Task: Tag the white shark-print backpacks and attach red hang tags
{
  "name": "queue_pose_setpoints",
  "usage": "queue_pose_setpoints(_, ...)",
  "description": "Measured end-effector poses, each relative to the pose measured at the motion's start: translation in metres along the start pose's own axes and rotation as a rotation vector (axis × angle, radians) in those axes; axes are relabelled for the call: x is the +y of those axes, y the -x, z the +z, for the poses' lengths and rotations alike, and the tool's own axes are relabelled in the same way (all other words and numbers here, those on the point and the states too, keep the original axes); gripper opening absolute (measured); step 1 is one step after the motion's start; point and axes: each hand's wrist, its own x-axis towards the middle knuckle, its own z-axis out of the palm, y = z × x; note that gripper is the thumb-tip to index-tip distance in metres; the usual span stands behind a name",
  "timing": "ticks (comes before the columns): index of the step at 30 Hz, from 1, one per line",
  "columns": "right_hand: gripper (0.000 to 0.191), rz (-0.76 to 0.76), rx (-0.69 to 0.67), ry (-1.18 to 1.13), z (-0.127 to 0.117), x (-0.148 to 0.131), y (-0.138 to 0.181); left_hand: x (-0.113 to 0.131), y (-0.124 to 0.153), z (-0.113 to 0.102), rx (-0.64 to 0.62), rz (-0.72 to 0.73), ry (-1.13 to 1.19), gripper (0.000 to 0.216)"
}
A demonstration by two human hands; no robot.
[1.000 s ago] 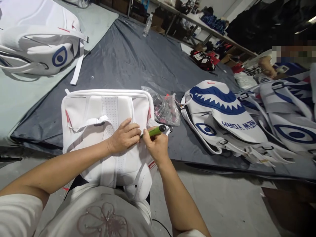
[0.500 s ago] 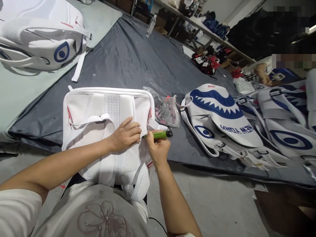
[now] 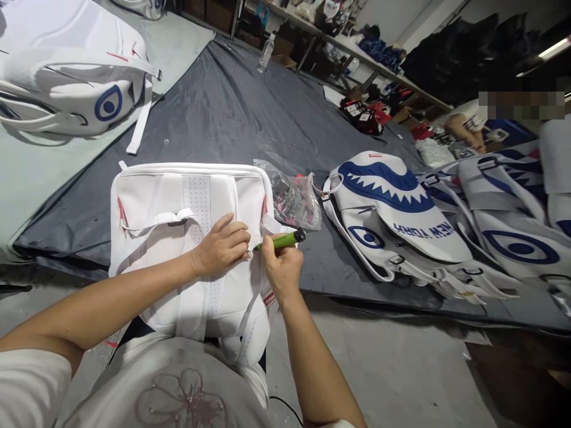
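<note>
**Green pen-shaped tool tips its back end farther forward than half a second ago; left hand stays put**

Gripped between thumb and fingers, the tool sits in the right hand, its dark tip pointing left at the other hand's fingertips. Those fingers lie close together, slightly curled, over the back panel; whether they pinch any fabric, I cannot tell. Under both hands is the white backpack, back side up, with its piped edge ahead of them and its padded straps trailing toward the lap. A red label shows just beside the right wrist.

Just past the right hand, near the backpack's edge, a clear plastic bag of red and pink pieces rests on the dark sheet. Farther right of that hand lies a white-and-blue backpack with a toothed mouth, an eye patch and upside-down lettering; beyond it is another eye-patched backpack.

Well ahead and left of the left hand, a large white backpack with a blue eye sits on a pale green sheet. Far ahead of the hands stand a clear bottle and a loaded shelf. Far off to the right, another person's arm is visible.
</note>
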Motion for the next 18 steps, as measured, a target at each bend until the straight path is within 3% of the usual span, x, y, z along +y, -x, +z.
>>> queue_pose_setpoints(13,0.039,-0.018,0.085,0.004,0.002,0.004,0.008,0.002,-0.002,-0.004,-0.045,-0.003,-0.021,0.021)
queue_pose_setpoints(16,0.037,-0.031,0.065,-0.04,0.002,0.006,0.008,-0.004,-0.014,-0.013,-0.153,0.041,-0.068,0.02)
queue_pose_setpoints(18,0.033,-0.021,0.076,-0.103,0.0,0.007,0.01,-0.016,-0.03,-0.023,-0.32,0.145,-0.094,0.016)
